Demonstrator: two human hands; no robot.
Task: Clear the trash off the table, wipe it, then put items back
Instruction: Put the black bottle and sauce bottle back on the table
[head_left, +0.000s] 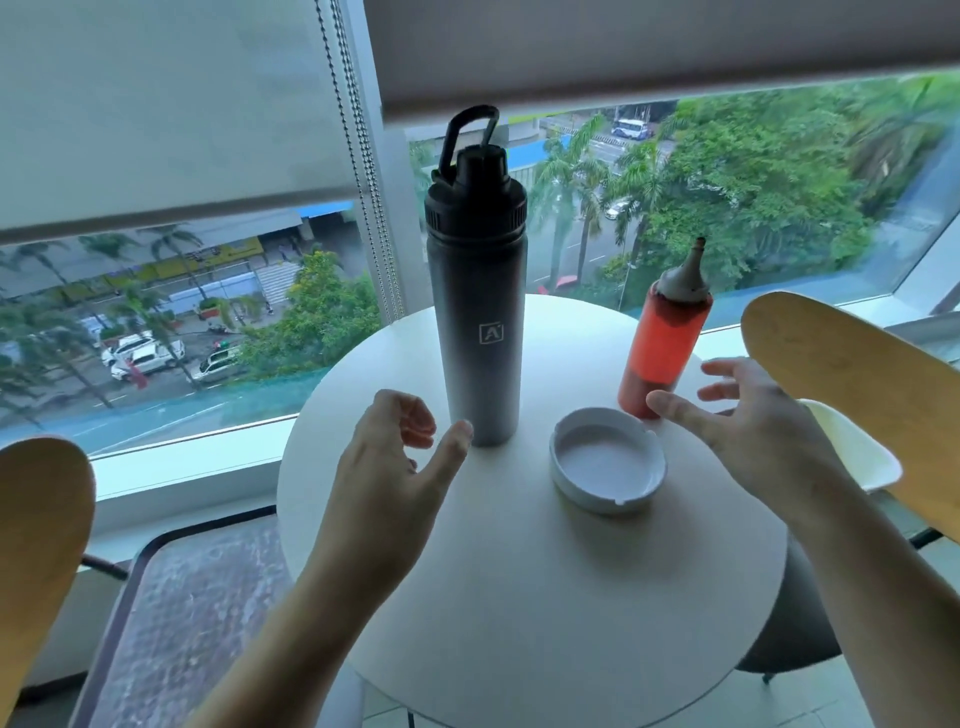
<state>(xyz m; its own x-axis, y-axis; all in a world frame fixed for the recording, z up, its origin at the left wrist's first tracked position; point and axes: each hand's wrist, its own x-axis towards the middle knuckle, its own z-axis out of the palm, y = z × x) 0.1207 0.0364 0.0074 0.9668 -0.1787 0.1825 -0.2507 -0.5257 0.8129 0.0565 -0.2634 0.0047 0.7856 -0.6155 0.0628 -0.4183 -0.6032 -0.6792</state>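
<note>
From the head camera, the round white table (519, 597) carries three things and no visible trash, cloth or smear, so I judge the clearing and wiping done and the putting-back at or near its end; whether anything more belongs here cannot be told. Taking the water bottle (478, 322) as landmark: it stands upright near the table's middle, a tall, smooth matte cylinder of dark grey, probably metal, with a ribbed black screw cap, a raised loop handle and a small square logo. To its right and nearer the camera lies the ashtray (608, 460), a shallow round white dish, glossy like ceramic or melamine, empty, with notches in its rim. Further right of the bottle, toward the window, stands the sauce bottle (665, 343), soft translucent plastic showing red contents, topped by a stained conical nozzle. The left hand (395, 467) hovers just left of the bottle's base, empty, fingers loosely curled and the thumb close to the bottle wall; contact cannot be told. The right hand (748, 421) is spread open and empty, right of the bottle, beside the sauce bottle's foot and above the ashtray's far side. Curved pale wooden chair backs (852, 379) flank the table.
</note>
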